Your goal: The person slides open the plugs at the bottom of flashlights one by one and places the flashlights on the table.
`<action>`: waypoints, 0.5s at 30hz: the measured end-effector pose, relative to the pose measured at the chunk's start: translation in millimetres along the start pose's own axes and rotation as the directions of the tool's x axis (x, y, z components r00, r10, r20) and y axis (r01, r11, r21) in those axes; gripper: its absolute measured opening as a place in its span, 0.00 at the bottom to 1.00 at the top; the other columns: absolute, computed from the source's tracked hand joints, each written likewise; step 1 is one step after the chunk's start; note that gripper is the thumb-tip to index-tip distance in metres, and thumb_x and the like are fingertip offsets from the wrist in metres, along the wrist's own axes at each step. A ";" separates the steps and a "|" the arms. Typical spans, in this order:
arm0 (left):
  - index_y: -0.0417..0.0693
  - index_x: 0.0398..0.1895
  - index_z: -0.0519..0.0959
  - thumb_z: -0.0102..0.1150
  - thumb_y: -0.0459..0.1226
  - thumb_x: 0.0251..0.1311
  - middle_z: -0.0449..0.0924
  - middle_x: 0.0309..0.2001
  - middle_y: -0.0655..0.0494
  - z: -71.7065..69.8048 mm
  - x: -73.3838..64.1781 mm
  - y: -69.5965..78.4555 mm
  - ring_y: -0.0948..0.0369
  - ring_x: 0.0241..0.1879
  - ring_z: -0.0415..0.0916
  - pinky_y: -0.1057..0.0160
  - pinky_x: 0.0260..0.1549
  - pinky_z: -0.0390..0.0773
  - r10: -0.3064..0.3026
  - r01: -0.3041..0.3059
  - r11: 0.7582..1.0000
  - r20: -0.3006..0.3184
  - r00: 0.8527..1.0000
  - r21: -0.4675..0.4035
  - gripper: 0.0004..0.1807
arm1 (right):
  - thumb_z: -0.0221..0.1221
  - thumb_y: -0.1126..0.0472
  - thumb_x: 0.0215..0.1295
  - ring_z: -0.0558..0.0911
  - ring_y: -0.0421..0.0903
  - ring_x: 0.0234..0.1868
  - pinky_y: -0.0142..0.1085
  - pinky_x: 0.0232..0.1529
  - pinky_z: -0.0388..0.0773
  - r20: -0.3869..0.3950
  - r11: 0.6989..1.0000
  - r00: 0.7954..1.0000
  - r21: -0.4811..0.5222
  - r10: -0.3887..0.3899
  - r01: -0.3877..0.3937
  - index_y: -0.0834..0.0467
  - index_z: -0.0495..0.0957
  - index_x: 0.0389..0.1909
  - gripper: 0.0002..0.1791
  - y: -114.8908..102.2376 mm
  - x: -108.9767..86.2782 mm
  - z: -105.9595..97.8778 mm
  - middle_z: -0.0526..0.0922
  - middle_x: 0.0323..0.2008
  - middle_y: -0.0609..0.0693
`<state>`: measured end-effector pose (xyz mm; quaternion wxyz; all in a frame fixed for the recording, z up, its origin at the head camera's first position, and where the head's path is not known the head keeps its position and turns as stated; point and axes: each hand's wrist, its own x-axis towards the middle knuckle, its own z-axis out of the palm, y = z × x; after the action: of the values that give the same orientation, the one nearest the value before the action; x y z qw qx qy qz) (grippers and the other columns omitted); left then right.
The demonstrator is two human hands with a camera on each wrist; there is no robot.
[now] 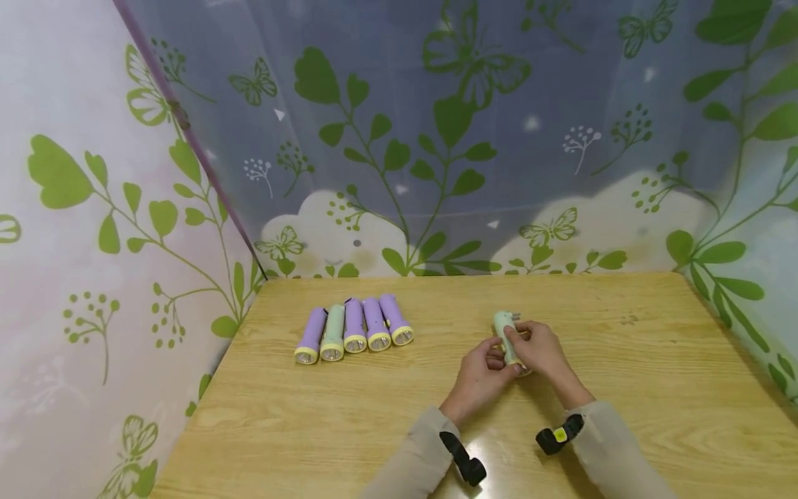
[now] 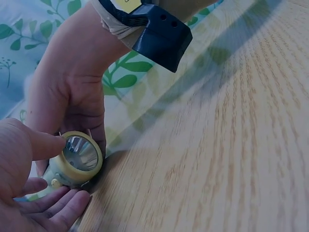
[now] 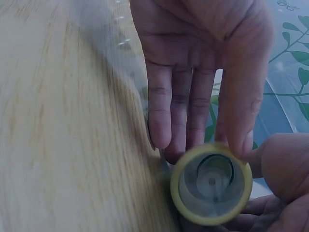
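Both hands hold a pale green flashlight (image 1: 503, 324) with a yellow head ring, close over the table's right half. Metal plug prongs (image 1: 516, 317) stick out at its far end, and its lens end faces back towards the person. My left hand (image 1: 477, 380) grips the head end, with the thumb on the ring and fingers beneath, as the left wrist view shows around the reflector (image 2: 83, 153). My right hand (image 1: 544, 351) holds the body from the right, thumb along the top. In the right wrist view the yellow ring (image 3: 176, 193) sits below the right fingers.
To the left on the wooden table (image 1: 299, 430), several flashlights lie side by side, lens ends towards the person: purple ones (image 1: 354, 326) and one green (image 1: 334, 333). Leaf-patterned cloth (image 1: 399, 138) hangs behind and at both sides. Black cameras (image 1: 464, 461) are strapped to both wrists.
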<state>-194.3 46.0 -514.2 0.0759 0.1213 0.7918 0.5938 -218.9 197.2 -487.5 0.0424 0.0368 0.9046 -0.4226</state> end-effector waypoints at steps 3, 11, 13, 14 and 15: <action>0.40 0.67 0.74 0.68 0.39 0.61 0.84 0.49 0.49 1.2 -0.1 0.4 0.64 0.44 0.82 0.72 0.43 0.81 -0.003 0.003 1.000 -0.003 1.000 0.014 0.31 | 0.49 0.49 0.79 0.82 0.64 0.52 0.48 0.46 0.83 -0.009 1.000 1.000 -0.007 0.009 -0.009 0.75 0.71 0.63 0.31 0.4 -0.3 0.1 0.79 0.56 0.74; 0.36 0.65 0.75 0.65 0.37 0.65 0.83 0.47 0.49 5.6 -0.4 1.1 0.65 0.43 0.80 0.73 0.42 0.81 0.015 -0.015 0.999 -0.008 1.000 0.041 0.27 | 0.48 0.50 0.79 0.83 0.62 0.50 0.47 0.45 0.82 -0.024 0.999 0.999 -0.028 0.031 -0.032 0.74 0.76 0.58 0.28 -0.1 -1.2 -0.7 0.80 0.55 0.73; 0.36 0.66 0.73 0.64 0.37 0.66 0.81 0.48 0.49 6.1 -0.7 1.6 0.66 0.44 0.80 0.73 0.42 0.81 0.020 -0.019 0.998 -0.004 1.000 0.053 0.27 | 0.49 0.50 0.79 0.83 0.61 0.49 0.46 0.44 0.82 -0.021 0.999 0.999 -0.031 0.032 -0.033 0.73 0.76 0.57 0.28 -0.7 -0.7 -1.4 0.80 0.54 0.73; 0.36 0.66 0.73 0.64 0.37 0.67 0.81 0.48 0.49 6.3 -1.0 1.9 0.66 0.44 0.79 0.74 0.42 0.81 0.021 -0.021 0.998 -0.003 1.000 0.059 0.27 | 0.49 0.51 0.78 0.83 0.61 0.48 0.46 0.44 0.82 -0.019 0.999 0.999 -0.034 0.030 -0.031 0.73 0.77 0.56 0.28 -1.1 -0.8 -1.7 0.80 0.54 0.73; 0.36 0.67 0.73 0.63 0.37 0.67 0.80 0.48 0.49 6.8 -1.5 2.1 0.66 0.44 0.79 0.74 0.42 0.81 0.020 -0.020 0.998 -0.001 1.000 0.065 0.27 | 0.49 0.51 0.78 0.83 0.61 0.48 0.46 0.43 0.82 -0.019 0.999 0.999 -0.037 0.029 -0.030 0.74 0.77 0.55 0.27 -1.3 -0.9 -1.9 0.81 0.53 0.73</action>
<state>-190.9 52.4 -514.2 0.0652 0.1311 0.8095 0.5686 -218.2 197.7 -485.2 0.0410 0.0532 0.9120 -0.4047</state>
